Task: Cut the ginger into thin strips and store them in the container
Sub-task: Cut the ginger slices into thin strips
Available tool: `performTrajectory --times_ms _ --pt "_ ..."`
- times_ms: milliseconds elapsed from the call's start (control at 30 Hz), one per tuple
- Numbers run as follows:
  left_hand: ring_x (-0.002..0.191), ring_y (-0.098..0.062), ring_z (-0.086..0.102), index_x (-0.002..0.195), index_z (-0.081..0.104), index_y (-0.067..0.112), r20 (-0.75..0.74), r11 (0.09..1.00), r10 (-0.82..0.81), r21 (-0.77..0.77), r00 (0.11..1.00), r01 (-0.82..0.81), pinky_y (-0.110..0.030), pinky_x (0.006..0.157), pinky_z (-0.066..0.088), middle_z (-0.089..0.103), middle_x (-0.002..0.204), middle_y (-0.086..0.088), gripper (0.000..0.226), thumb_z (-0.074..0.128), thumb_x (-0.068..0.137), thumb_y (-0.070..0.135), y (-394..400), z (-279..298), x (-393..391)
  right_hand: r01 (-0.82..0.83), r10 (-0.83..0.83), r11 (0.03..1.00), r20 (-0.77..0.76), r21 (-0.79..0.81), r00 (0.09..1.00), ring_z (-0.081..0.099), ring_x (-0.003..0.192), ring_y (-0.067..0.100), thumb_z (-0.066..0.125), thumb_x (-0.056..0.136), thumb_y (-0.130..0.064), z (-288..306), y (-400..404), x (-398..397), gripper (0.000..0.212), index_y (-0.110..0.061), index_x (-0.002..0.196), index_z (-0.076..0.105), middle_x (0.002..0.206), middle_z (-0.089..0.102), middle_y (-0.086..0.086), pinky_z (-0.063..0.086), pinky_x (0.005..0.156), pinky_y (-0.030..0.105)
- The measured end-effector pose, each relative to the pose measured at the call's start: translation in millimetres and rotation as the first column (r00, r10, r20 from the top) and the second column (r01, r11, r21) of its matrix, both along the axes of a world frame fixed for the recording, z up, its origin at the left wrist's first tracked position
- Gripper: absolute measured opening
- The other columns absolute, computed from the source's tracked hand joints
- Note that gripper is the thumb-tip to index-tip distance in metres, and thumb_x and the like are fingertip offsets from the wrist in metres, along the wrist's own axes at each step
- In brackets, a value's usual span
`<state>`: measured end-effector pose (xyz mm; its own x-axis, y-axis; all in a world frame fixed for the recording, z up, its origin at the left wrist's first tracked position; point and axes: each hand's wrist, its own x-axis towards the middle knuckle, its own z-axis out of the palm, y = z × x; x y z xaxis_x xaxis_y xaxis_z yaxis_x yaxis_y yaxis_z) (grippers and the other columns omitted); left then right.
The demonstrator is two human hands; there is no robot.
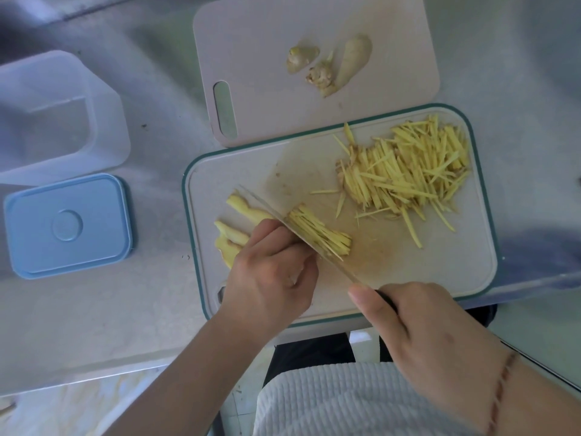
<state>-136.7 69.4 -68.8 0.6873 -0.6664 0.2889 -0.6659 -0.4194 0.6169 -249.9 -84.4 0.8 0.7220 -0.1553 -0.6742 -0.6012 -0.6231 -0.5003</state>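
On the green-rimmed cutting board (440,272) my left hand (270,275) presses curled fingers down on a stack of ginger slices (234,229). My right hand (418,335) grips the knife (314,247) by its handle, blade slanted across the slices against my left knuckles. Freshly cut strips (320,232) lie just right of the blade. A big pile of thin ginger strips (408,171) covers the board's far right. The translucent container (56,114) stands open at the far left, with nothing visible inside.
The container's blue lid (67,226) lies flat on the counter below it. A second, pinkish board (267,58) sits behind, carrying three uncut ginger pieces (330,64). The counter's front edge runs just under my hands.
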Motion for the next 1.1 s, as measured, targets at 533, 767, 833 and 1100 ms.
performTrajectory --times_ms 533,767,833,1100 --pt "0.091 -0.024 0.064 0.084 0.078 -0.002 0.033 0.998 -0.059 -0.016 0.998 0.059 -0.03 0.09 0.053 0.072 0.088 -0.011 0.006 0.074 0.083 -0.007 9.6 -5.1 0.6 0.135 -0.144 0.985 0.082 0.112 0.986 0.028 0.04 0.012 0.016 0.085 -0.075 1.4 -4.1 8.3 0.067 -0.019 0.051 0.028 0.04 0.025 -0.003 0.029 0.044 0.019" --pt "0.085 -0.031 0.068 0.084 0.079 0.004 0.198 0.994 0.033 0.1 0.98 -0.054 -0.042 0.08 0.056 0.075 0.091 -0.008 0.006 0.075 0.089 0.004 15.1 -13.6 8.6 0.09 -0.097 0.992 0.076 0.086 0.992 0.031 0.04 0.013 0.014 0.074 -0.083 -2.6 -3.1 2.5 0.071 -0.018 0.05 0.029 0.04 0.03 -0.003 0.028 0.043 0.019" --pt "0.086 -0.033 0.069 0.084 0.08 0.005 0.194 0.993 0.037 0.105 0.98 -0.058 -0.043 0.08 0.056 0.075 0.091 -0.007 0.009 0.073 0.09 0.005 15.1 -13.4 8.8 0.086 -0.09 0.994 0.059 0.074 0.994 0.033 0.041 0.013 0.014 0.08 -0.08 -2.2 -2.3 1.7 0.07 -0.019 0.05 0.029 0.04 0.032 -0.004 0.029 0.043 0.019" --pt "0.09 -0.025 0.07 0.087 0.08 0.004 0.132 0.995 0.056 0.073 0.99 -0.066 -0.031 0.082 0.056 0.076 0.092 -0.005 0.013 0.069 0.093 0.002 8.4 -9.7 8.7 0.016 -0.017 0.999 0.022 0.05 1.0 0.032 0.04 0.013 0.005 0.081 -0.074 -9.1 2.4 19.1 0.069 -0.018 0.051 0.033 0.039 0.029 -0.001 0.034 0.045 0.023"
